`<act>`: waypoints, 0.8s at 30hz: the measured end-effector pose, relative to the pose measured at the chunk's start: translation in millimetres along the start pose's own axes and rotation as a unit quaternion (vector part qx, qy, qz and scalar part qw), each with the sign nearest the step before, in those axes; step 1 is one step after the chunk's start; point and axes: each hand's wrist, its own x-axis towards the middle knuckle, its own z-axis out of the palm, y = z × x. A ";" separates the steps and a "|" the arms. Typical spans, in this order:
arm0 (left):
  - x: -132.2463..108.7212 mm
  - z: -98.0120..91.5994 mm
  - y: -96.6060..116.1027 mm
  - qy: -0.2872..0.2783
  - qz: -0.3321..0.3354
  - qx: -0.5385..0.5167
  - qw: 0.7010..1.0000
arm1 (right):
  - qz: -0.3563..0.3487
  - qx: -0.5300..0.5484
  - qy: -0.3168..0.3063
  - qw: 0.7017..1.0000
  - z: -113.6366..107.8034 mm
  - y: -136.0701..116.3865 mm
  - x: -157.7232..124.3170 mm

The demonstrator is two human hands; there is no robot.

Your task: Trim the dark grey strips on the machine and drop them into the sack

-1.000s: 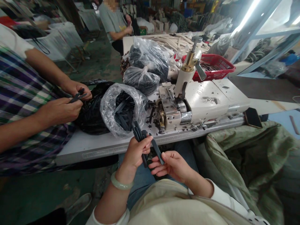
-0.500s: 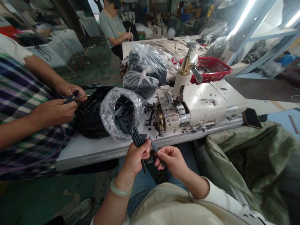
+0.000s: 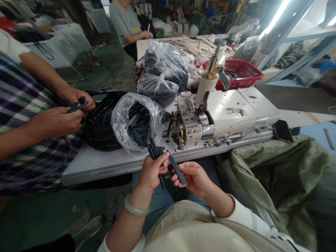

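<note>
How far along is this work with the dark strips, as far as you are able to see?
Done, it seems: two closed clear bags of dark strips sit on the table. In hand: the left hand grips a bunch of strips, and the right hand pinches a single strip. Left: the open clear bag still holds many strips.

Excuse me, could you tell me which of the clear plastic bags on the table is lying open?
The front bag, nearest the left hand: its mouth gapes on dark strips, while the two clear bags behind it are gathered shut.
</note>
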 end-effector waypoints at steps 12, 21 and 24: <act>-3.0 2.4 0.8 0.017 0.025 0.033 0.999 | 0.063 0.041 -0.061 0.995 -3.7 6.7 4.6; -2.2 -16.5 11.0 0.034 0.046 -0.004 0.998 | 0.031 0.003 -0.061 0.998 18.8 0.2 24.9; 1.9 -30.3 19.8 0.032 0.057 -0.011 0.998 | 0.037 -0.017 -0.079 0.996 28.4 -1.6 38.9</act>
